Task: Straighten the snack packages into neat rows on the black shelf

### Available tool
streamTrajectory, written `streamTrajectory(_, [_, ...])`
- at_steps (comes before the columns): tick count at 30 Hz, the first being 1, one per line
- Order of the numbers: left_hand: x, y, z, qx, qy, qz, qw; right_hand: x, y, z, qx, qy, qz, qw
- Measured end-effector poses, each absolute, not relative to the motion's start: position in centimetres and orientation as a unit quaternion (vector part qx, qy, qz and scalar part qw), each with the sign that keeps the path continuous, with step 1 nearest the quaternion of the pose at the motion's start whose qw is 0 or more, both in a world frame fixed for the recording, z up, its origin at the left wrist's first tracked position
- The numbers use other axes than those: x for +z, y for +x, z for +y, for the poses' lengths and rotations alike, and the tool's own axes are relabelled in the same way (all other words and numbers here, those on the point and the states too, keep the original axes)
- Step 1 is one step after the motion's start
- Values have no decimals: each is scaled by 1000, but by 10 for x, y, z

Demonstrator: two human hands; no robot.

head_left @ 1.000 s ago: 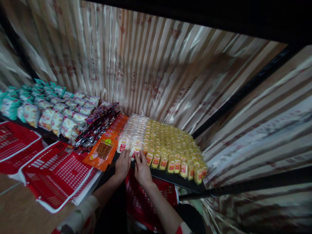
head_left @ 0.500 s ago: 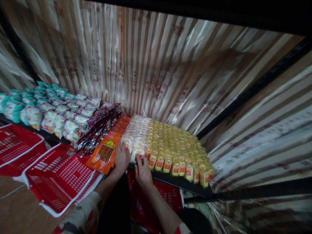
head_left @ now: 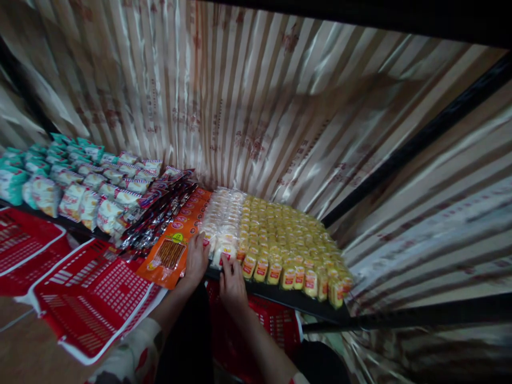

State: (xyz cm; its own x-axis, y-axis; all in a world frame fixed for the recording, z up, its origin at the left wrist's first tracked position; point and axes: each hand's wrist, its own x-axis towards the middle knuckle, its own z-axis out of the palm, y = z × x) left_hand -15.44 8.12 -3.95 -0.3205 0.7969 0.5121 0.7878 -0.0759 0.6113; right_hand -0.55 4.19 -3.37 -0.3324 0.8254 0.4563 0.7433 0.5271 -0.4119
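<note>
My left hand [head_left: 196, 260] rests on the front of the rows of white snack packets [head_left: 224, 224], touching the nearest ones on their left side. My right hand [head_left: 231, 280] sits at the shelf's front edge [head_left: 280, 296], fingertips on the front white packet with a red label. Just right of these lie many yellow snack packets [head_left: 288, 240] in rows. An orange packet of stick snacks [head_left: 170, 256] lies immediately left of my left hand. Whether either hand grips a packet is unclear.
Further left are dark foil packets [head_left: 160, 205], white packets [head_left: 100, 197] and teal packets [head_left: 24, 170]. Red plastic baskets [head_left: 92, 293] lie at lower left, another red basket [head_left: 260, 320] below the shelf. A striped shiny curtain [head_left: 256, 106] backs the shelf; a black post [head_left: 412, 144] stands at right.
My left hand has moved forward onto the white packets and pushed them back from the shelf edge. My right hand stays at the front packet. The view shifted slightly.
</note>
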Motion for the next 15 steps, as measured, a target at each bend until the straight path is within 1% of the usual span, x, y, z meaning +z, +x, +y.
streamTrajectory(7, [-48,-153,82,406,610,680,-21,-32,-14,41,47,-513,-798,312])
streamTrajectory(15, [-29,-148,71,413,603,681,-49,-20,-16,37,42,-522,-809,265])
